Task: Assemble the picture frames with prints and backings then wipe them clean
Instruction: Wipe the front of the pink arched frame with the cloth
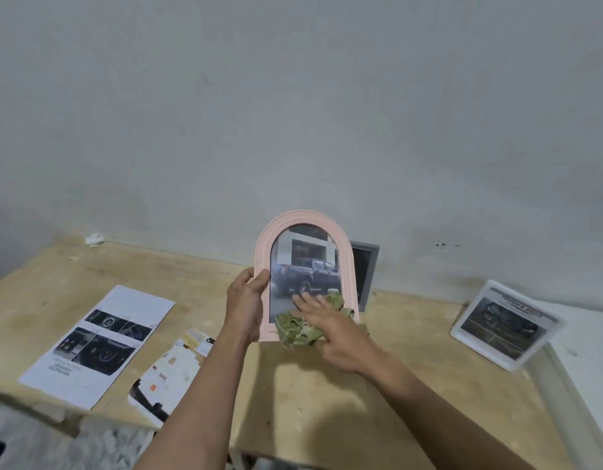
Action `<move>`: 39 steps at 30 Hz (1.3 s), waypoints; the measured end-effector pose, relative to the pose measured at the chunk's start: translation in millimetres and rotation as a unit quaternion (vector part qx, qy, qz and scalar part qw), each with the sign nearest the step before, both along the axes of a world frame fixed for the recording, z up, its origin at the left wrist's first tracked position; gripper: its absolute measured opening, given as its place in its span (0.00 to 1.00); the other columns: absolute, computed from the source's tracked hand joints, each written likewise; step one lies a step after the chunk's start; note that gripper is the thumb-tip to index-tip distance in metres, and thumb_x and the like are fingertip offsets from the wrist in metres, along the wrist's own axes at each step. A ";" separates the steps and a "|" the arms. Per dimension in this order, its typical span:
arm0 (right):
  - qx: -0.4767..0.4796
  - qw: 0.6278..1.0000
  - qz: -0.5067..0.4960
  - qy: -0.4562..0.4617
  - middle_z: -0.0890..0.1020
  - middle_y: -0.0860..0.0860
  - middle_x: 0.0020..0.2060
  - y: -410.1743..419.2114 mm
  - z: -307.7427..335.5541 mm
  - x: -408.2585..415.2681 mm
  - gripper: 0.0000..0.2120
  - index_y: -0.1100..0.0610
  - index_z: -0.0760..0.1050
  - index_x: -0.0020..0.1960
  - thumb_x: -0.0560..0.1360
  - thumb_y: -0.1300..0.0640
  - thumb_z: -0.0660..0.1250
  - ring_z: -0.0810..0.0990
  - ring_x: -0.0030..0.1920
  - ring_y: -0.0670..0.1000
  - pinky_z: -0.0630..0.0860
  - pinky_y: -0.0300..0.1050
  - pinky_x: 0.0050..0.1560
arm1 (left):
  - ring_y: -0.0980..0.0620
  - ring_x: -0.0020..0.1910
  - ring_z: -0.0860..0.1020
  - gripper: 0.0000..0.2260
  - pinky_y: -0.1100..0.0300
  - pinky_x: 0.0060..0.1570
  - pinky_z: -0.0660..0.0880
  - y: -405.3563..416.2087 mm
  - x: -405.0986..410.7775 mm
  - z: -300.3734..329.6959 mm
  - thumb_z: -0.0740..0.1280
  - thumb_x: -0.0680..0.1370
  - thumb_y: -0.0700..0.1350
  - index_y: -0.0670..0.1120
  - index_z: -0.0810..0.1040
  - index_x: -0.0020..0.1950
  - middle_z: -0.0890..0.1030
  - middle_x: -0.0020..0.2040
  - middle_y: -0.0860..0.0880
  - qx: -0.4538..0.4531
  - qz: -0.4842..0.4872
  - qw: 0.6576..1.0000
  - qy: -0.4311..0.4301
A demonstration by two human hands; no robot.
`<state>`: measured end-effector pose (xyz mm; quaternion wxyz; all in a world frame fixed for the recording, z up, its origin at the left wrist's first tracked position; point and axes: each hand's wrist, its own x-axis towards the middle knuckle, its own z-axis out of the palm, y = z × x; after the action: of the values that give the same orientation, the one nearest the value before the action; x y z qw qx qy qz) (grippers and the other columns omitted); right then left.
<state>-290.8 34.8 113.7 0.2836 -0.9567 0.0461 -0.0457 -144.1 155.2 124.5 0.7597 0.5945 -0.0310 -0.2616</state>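
Two bare hands work at one pink arched plastic picture frame point(305, 220), held upright above the middle of the pale wooden desk point(327, 395), toward its back edge. It already carries a print of a dark pickup truck point(303, 273) parked before a white building. The left hand point(246, 300) grips the frame's left side, thumb curled over the front rim and the fingers wrapped behind it. The right hand point(330, 325) lies flat with its fingers straight and slightly spread, pressing a crumpled green cloth point(298, 329) against the lower part of the glass and the frame's bottom right corner.

Just behind the pink frame, at the desk's back edge, a grey rectangular frame point(368, 269) leans upright against the grey wall point(293, 113), mostly hidden. Near the right edge a white rectangular frame point(507, 325) stands tilted back, holding a dark car print with a headline I cannot read. Toward the left edge a white printed sheet with car interior photos point(100, 344) lies flat. Between that sheet and the left forearm sits a loose pile of cut paper scraps point(171, 371), close to the front edge. A small crumpled white scrap point(96, 238) rests at the back left corner, touching the wall
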 end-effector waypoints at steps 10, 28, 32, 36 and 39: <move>-0.090 0.928 -0.227 -0.281 0.74 0.55 0.68 -51.2 134.1 63.7 0.35 0.60 0.75 0.66 0.61 0.74 0.59 0.68 0.70 0.57 0.63 0.52 0.72 | 0.43 0.38 0.80 0.05 0.45 0.43 0.78 -20.2 -12.3 59.1 0.66 0.79 0.40 0.43 0.81 0.47 0.82 0.40 0.38 -0.052 -0.066 0.995 -0.050; 0.024 0.912 -0.199 -0.359 0.77 0.51 0.65 -26.1 222.7 49.7 0.33 0.54 0.75 0.66 0.63 0.71 0.57 0.73 0.68 0.50 0.65 0.46 0.71 | 0.44 0.37 0.82 0.06 0.49 0.39 0.81 -2.9 -1.4 131.1 0.63 0.81 0.41 0.41 0.79 0.48 0.83 0.39 0.40 -0.095 -0.029 0.987 -0.130; -0.190 0.935 -0.116 -0.277 0.61 0.52 0.76 -12.0 213.1 65.5 0.41 0.52 0.64 0.75 0.62 0.70 0.58 0.55 0.77 0.54 0.46 0.52 0.77 | 0.44 0.42 0.78 0.06 0.48 0.47 0.75 -14.9 -9.6 150.6 0.64 0.79 0.36 0.41 0.78 0.44 0.80 0.41 0.39 -0.168 -0.022 0.974 -0.148; -0.104 0.966 -0.027 -0.235 0.60 0.47 0.76 16.6 172.8 53.9 0.40 0.51 0.61 0.76 0.65 0.72 0.59 0.52 0.77 0.46 0.42 0.49 0.78 | 0.39 0.50 0.79 0.04 0.44 0.57 0.76 -7.7 -1.5 158.6 0.66 0.74 0.38 0.39 0.78 0.45 0.80 0.46 0.37 -0.236 -0.029 0.969 -0.068; -0.121 0.970 0.009 -0.210 0.58 0.47 0.76 24.4 163.5 48.3 0.41 0.51 0.64 0.74 0.64 0.72 0.59 0.49 0.78 0.45 0.38 0.45 0.77 | 0.41 0.46 0.81 0.10 0.51 0.48 0.79 -2.2 1.9 163.4 0.65 0.78 0.48 0.42 0.75 0.41 0.80 0.41 0.39 -0.207 -0.041 0.976 -0.063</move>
<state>-242.5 59.1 277.2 0.1694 -0.9535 -0.0291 -0.2478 -142.2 153.0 287.8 0.8512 0.4383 -0.1567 -0.2425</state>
